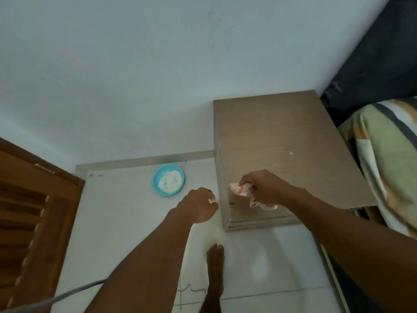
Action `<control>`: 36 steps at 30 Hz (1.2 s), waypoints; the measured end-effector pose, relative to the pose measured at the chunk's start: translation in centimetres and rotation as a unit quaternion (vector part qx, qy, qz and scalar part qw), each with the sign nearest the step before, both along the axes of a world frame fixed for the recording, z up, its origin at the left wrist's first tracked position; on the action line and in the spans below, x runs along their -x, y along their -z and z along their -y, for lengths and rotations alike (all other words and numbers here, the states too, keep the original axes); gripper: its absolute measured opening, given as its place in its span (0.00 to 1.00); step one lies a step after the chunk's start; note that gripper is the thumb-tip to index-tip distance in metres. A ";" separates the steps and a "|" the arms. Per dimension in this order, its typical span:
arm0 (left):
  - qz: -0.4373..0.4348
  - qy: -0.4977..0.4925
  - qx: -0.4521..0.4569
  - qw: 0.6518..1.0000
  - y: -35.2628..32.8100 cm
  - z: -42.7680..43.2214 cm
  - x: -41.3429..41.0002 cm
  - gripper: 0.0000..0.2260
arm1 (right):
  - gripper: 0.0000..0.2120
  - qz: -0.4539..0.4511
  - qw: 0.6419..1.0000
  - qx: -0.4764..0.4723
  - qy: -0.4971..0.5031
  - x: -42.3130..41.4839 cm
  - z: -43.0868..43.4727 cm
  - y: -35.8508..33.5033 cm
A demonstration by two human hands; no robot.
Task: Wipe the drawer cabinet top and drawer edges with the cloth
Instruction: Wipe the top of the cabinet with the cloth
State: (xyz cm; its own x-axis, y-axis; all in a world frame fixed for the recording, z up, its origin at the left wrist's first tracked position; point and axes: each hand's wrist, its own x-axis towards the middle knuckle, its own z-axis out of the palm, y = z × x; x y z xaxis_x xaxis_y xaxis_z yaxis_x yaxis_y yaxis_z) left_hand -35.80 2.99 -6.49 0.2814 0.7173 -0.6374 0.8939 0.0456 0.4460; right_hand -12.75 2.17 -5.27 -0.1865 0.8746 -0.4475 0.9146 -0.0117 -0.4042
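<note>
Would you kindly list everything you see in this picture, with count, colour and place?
cabinet: one, light brown, against the wall, right of centre
cloth: one, white with red, on the cabinet's near left corner
dish: one, blue with white contents, on the floor by the wall
door: one, brown, far left
bedding: green, striped, far right
cable: one, grey, lower left
floor: white tiles
foot: one, bare, on the floor
left hand: fingers curled, beside the cabinet
right hand: grips the cloth
</note>
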 end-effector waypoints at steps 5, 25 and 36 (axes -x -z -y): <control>0.015 0.004 -0.033 0.999 0.1 -7.7 -1.2 0.16 | 0.19 0.008 0.996 -0.085 0.023 -0.2 -12.0 -2.2; 0.029 -0.003 -0.027 0.999 7.6 -23.7 -3.5 0.15 | 0.28 -0.004 0.986 -0.167 0.025 -0.2 -26.7 12.2; -0.015 -0.012 -0.065 0.998 5.8 -11.3 -2.2 0.15 | 0.23 -0.097 0.979 -0.177 0.013 1.0 -7.7 11.8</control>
